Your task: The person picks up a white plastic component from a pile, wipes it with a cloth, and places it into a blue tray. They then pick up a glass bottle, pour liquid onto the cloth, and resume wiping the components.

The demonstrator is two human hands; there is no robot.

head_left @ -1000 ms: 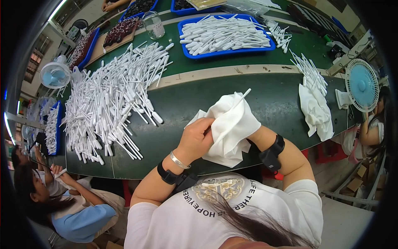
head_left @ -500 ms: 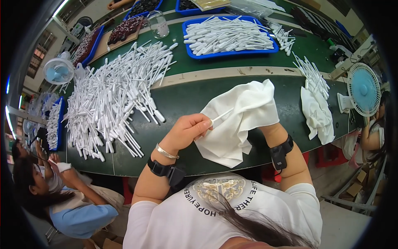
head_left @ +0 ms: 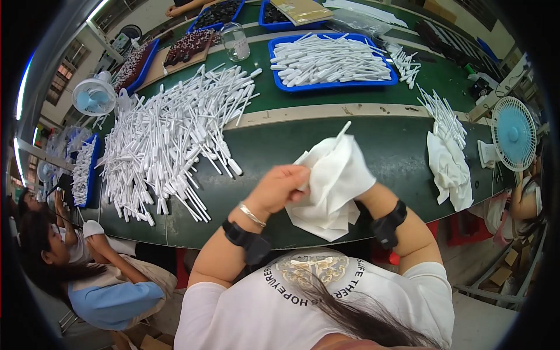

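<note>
Both hands came closer: left hand [head_left: 279, 188] pinched the soft white cloth [head_left: 333, 182] around a thin, light plastic stick [head_left: 341, 133] (bendy, judging by looks) above the green table [head_left: 373, 140]; right hand hidden, grip unclear.

A factory line: long green bench [head_left: 373, 146], heaped white plastic droppers [head_left: 169, 140].

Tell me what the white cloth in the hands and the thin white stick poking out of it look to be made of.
White cloth: soft woven fabric, matte; it folds and drapes limply.
Thin white stick: probably moulded plastic, smooth; straight, rigid, uniformly white like the pile of white sticks.
</note>
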